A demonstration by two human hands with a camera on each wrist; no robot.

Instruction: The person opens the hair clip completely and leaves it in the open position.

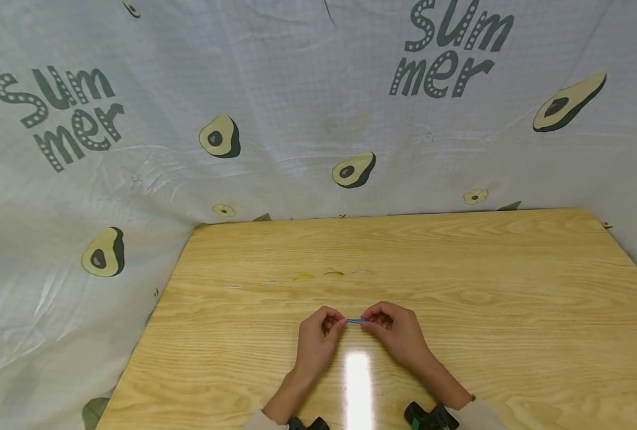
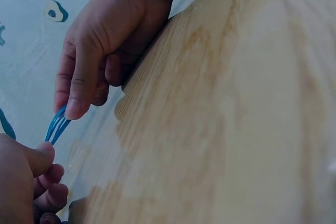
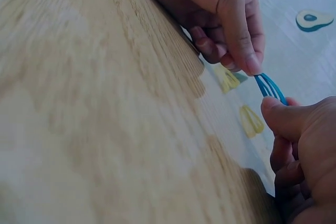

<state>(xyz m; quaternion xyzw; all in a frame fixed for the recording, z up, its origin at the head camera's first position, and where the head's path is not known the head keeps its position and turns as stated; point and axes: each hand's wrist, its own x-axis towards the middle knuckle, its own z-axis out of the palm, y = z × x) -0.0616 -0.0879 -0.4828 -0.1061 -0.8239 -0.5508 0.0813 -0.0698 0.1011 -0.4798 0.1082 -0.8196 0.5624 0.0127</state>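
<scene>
Over the near middle of the wooden table (image 1: pixel 458 269), both hands pinch the ends of a thin blue rubber band (image 1: pixel 357 321). My left hand (image 1: pixel 336 322) pinches its left end and my right hand (image 1: pixel 374 319) its right end, other fingers curled. The band is pulled into a short straight strip just above the tabletop. The left wrist view has the blue band (image 2: pixel 56 126) running from my left hand (image 2: pixel 42 156) up to my right hand (image 2: pixel 71 111). From the right wrist, the band (image 3: pixel 270 87) spans my right hand (image 3: pixel 273 106) and left hand (image 3: pixel 249 66).
Beyond the hands a row of loose bands lies on the table: two yellow ones (image 1: pixel 302 276) (image 1: pixel 333 273) and pale ones (image 1: pixel 270 282) beside them. An avocado-print cloth (image 1: pixel 297 119) forms the backdrop. Table edges run left and right.
</scene>
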